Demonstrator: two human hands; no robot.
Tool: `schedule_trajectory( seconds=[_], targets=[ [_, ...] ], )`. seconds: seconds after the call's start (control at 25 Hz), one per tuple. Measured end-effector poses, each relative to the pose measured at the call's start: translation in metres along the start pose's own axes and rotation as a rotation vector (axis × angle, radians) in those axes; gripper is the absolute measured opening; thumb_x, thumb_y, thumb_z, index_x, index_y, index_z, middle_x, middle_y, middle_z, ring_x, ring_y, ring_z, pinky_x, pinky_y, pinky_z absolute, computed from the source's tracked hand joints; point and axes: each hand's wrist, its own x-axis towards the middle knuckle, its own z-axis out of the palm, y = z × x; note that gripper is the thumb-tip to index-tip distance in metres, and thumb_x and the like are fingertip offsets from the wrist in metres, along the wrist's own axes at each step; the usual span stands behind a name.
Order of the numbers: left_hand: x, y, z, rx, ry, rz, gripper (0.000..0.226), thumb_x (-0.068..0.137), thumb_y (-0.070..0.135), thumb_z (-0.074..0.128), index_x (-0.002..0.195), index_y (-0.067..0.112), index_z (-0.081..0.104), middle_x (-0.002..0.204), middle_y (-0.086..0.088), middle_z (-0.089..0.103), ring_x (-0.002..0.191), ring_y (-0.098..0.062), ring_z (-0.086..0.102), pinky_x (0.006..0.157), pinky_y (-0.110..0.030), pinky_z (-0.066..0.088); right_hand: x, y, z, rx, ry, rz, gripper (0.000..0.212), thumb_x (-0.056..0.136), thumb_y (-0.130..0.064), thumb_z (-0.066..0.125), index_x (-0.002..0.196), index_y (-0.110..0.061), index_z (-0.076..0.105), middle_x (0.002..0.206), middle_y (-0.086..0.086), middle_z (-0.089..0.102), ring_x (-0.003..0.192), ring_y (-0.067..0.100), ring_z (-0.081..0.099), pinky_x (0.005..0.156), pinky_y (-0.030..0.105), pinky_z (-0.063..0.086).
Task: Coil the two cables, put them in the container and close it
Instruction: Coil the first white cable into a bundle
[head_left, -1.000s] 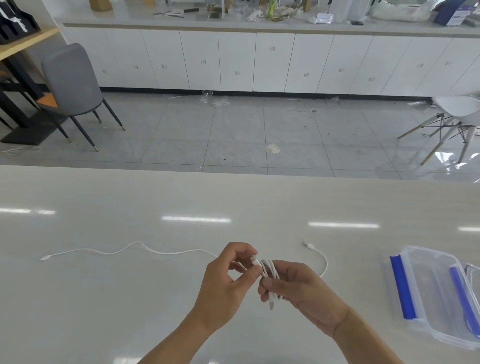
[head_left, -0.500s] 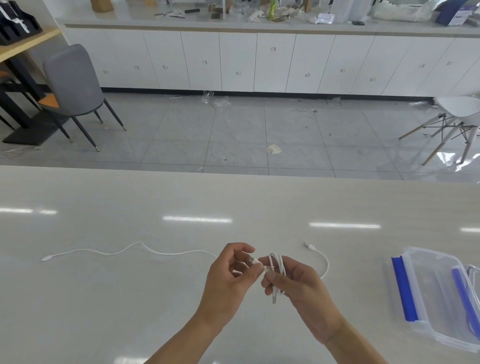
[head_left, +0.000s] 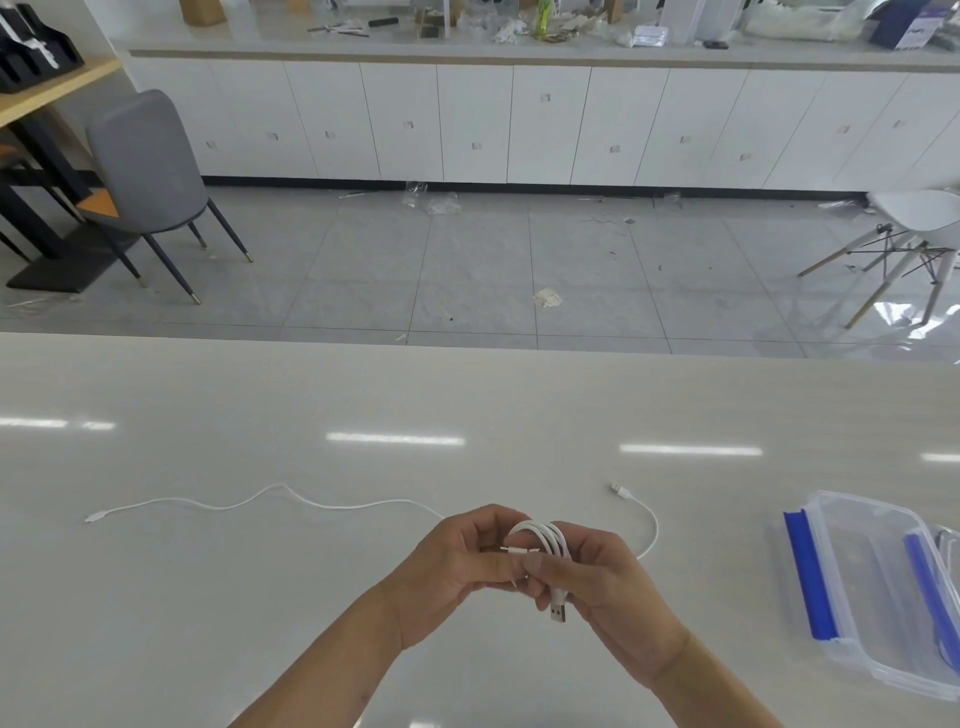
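Note:
A white cable wound into a small coil (head_left: 543, 538) sits between both hands above the table's near middle. My right hand (head_left: 597, 582) grips the coil, and a USB plug hangs below its fingers. My left hand (head_left: 457, 566) pinches the coil's thin loose end against the loops. A second white cable (head_left: 260, 501) lies uncoiled on the table; it runs from the left behind my hands and curves out to a plug at the right. The clear plastic container (head_left: 878, 582) with blue clips lies at the right edge, partly cut off.
The glossy pale table (head_left: 208, 597) fills the lower half, its far edge across the middle of the view. Beyond it are a tiled floor, a grey chair (head_left: 150, 176) at the left, a white chair (head_left: 914, 228) at the right and white cabinets.
The hands have drawn closer together around the coil. The coil's loops now stand up rounder above the fingers and the USB plug hangs lower. The cable on the table has not moved.

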Motion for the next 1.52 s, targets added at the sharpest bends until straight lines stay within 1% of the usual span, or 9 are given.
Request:
schedule_trajectory(
  seconds=[0.08,0.16,0.36,0.6,0.76,1.0,1.12,1.28,1.52],
  targets=[
    [0.002,-0.002,0.0,0.062,0.088,-0.002,0.028,0.082,0.009,0.079,0.106,0.004,0.065,0.087,-0.016,0.071,0.078,-0.034,0.068,0.082,-0.046,0.048,0.001,0.002,0.001,-0.092,0.068,-0.031,0.021,0.08,-0.017,0.071,0.091,0.001,0.075,0.066,0.009,0.065,0.06,0.019,0.056,0.06,0.022,0.049],
    [0.004,-0.002,-0.001,0.081,0.12,-0.018,0.029,0.08,0.006,0.081,0.104,0.005,0.064,0.087,-0.015,0.071,0.077,-0.032,0.066,0.075,-0.04,0.043,0.0,0.002,0.0,-0.118,0.069,-0.022,0.021,0.079,-0.02,0.072,0.091,-0.003,0.076,0.067,0.008,0.067,0.063,0.019,0.058,0.058,0.021,0.047],
    [0.004,-0.002,-0.007,0.013,0.065,-0.091,0.028,0.075,0.006,0.085,0.095,0.012,0.066,0.088,-0.013,0.067,0.08,-0.03,0.059,0.071,-0.035,0.041,-0.005,0.0,-0.005,-0.024,-0.052,0.056,0.026,0.08,-0.023,0.074,0.098,-0.004,0.075,0.078,0.008,0.07,0.077,0.02,0.066,0.077,0.029,0.054],
    [0.008,-0.014,0.0,0.025,0.22,-0.047,0.026,0.068,0.012,0.087,0.087,0.019,0.069,0.086,-0.008,0.069,0.077,-0.022,0.06,0.064,-0.028,0.046,-0.004,-0.001,-0.003,-0.29,0.229,0.058,0.004,0.089,-0.007,0.069,0.088,-0.003,0.069,0.072,0.009,0.077,0.066,0.018,0.071,0.069,0.043,0.064],
    [0.007,-0.023,0.006,-0.023,0.354,0.009,0.027,0.066,0.009,0.085,0.089,0.014,0.072,0.084,-0.009,0.071,0.074,-0.023,0.059,0.065,-0.031,0.045,0.0,0.001,0.001,-0.443,0.317,0.066,0.006,0.087,-0.01,0.07,0.082,-0.009,0.068,0.068,0.003,0.078,0.058,0.014,0.072,0.054,0.03,0.061],
    [0.009,-0.035,0.02,-0.166,0.447,-0.002,0.02,0.064,0.012,0.08,0.075,0.017,0.064,0.071,-0.007,0.056,0.07,-0.024,0.047,0.07,-0.033,0.038,0.002,0.013,0.007,-0.471,0.395,0.064,0.008,0.084,-0.011,0.07,0.077,-0.009,0.066,0.064,0.002,0.078,0.057,0.019,0.074,0.052,0.026,0.059],
    [0.009,-0.036,0.021,-0.077,0.475,0.039,0.024,0.067,0.024,0.08,0.085,0.018,0.067,0.074,-0.005,0.062,0.072,-0.02,0.055,0.073,-0.032,0.044,0.003,0.017,0.008,-0.287,0.453,0.053,0.008,0.085,-0.007,0.071,0.078,-0.006,0.068,0.065,0.007,0.077,0.058,0.019,0.07,0.056,0.03,0.06],
    [0.007,-0.025,0.007,-0.171,0.271,-0.042,0.035,0.081,0.037,0.071,0.113,0.023,0.07,0.087,-0.009,0.067,0.08,-0.023,0.063,0.074,-0.033,0.05,0.001,0.01,-0.003,-0.037,0.357,0.068,0.004,0.088,-0.008,0.071,0.088,-0.006,0.075,0.076,0.014,0.077,0.068,0.019,0.069,0.058,0.026,0.054],
    [0.01,-0.023,0.006,-0.061,0.341,-0.041,0.02,0.094,0.025,0.063,0.098,0.012,0.077,0.088,-0.006,0.074,0.077,-0.018,0.065,0.069,-0.028,0.051,-0.002,0.014,-0.012,0.003,0.194,0.083,0.033,0.073,-0.011,0.078,0.105,-0.014,0.076,0.103,0.015,0.078,0.087,0.023,0.071,0.078,0.037,0.054]
  ],
)
